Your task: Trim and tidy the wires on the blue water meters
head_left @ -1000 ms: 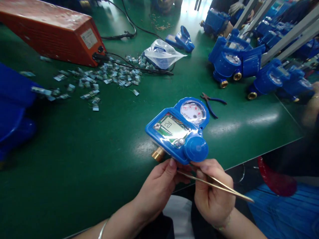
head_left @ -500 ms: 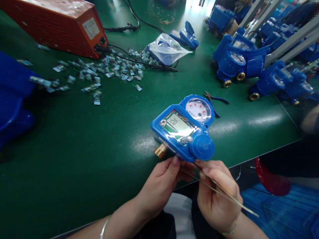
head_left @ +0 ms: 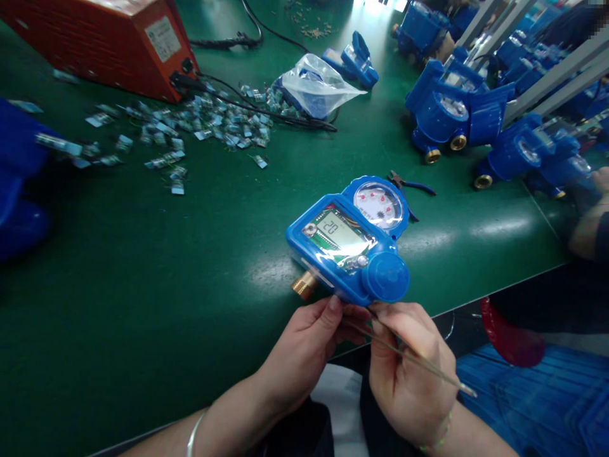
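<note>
A blue water meter [head_left: 328, 241] lies tilted on the green table, its small screen reading 20 and its round dial on the far side. A brass fitting [head_left: 304, 285] sticks out at its left. Against the meter's near edge, my left hand [head_left: 304, 343] is closed, thumb over fingers; what it grips there is hidden. My right hand [head_left: 413, 368] pinches a thin, pale wire [head_left: 428, 364] close under the meter's blue round cap [head_left: 386, 277]. The wire slants across the right hand, and a second strand reaches toward my left fingers. Where the wire meets the meter is covered.
Blue-handled cutting pliers [head_left: 413, 186] lie behind the meter. Small parts with pale labels [head_left: 228, 127] are heaped near an orange box [head_left: 95, 44] and black cables. A plastic bag [head_left: 318, 86] and several more meters [head_left: 442, 108] stand beyond. Another person's arm [head_left: 590, 222] shows at right.
The wire's free end has drawn in a little toward my right hand. Both hands stay at the meter's near edge, and the whole view has shifted slightly.
</note>
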Motion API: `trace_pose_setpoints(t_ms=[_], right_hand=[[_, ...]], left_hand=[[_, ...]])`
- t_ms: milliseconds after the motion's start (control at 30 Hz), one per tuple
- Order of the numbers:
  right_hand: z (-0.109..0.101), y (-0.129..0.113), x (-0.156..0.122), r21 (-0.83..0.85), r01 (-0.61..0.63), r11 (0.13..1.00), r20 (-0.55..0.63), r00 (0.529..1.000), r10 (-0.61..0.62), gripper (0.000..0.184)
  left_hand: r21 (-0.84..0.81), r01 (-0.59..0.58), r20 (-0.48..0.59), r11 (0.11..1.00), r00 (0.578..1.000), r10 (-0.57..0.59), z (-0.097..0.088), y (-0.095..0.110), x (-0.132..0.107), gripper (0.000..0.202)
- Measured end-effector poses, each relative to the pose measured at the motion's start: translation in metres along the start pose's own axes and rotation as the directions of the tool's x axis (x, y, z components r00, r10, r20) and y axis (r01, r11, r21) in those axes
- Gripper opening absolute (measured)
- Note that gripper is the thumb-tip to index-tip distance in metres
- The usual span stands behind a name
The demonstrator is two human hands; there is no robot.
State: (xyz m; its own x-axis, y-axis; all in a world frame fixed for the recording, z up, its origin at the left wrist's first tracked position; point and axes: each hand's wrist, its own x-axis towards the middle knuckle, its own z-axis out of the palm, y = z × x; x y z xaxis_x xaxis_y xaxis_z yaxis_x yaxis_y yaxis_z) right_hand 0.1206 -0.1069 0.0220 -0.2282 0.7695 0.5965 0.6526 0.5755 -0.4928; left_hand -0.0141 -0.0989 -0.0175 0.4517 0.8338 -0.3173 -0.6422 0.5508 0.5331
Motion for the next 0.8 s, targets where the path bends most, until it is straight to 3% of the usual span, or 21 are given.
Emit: trace_pose_setpoints(t_ms=[267,467,533,633,700,800], right_hand=[[0.003,-0.003,0.001,-0.058,0.001,0.998,-0.04,0.999,-0.004,0.016],[0.005,0.002,-0.002,0.028,-0.119,0.993,-0.084,0.989,0.121,0.015],[0.006,0.008,-0.006,0.081,-0.229,0.97,-0.106,0.966,0.237,0.011],[0.01,0.02,-0.012,0.328,-0.442,0.835,-0.077,0.868,0.49,0.006],[0.014,0.026,-0.013,0.559,-0.515,0.65,0.014,0.789,0.614,0.006],[0.02,0.03,-0.013,0.757,-0.527,0.387,0.154,0.719,0.678,0.008]], left_hand=[[-0.005,0.032,0.007,0.999,0.999,-0.032,-0.001,0.0,-0.001,0.028],[-0.007,0.03,-0.019,1.0,0.999,-0.03,0.006,0.003,-0.001,0.03],[-0.016,0.02,-0.055,1.0,0.998,-0.021,0.008,0.005,-0.001,0.031],[-0.027,0.028,-0.115,0.999,0.993,-0.031,0.01,0.006,-0.001,0.03],[-0.018,0.038,-0.134,0.999,0.99,-0.04,0.011,0.006,0.0,0.03],[-0.002,0.033,-0.141,0.999,0.99,-0.033,0.01,0.005,0.001,0.032]])
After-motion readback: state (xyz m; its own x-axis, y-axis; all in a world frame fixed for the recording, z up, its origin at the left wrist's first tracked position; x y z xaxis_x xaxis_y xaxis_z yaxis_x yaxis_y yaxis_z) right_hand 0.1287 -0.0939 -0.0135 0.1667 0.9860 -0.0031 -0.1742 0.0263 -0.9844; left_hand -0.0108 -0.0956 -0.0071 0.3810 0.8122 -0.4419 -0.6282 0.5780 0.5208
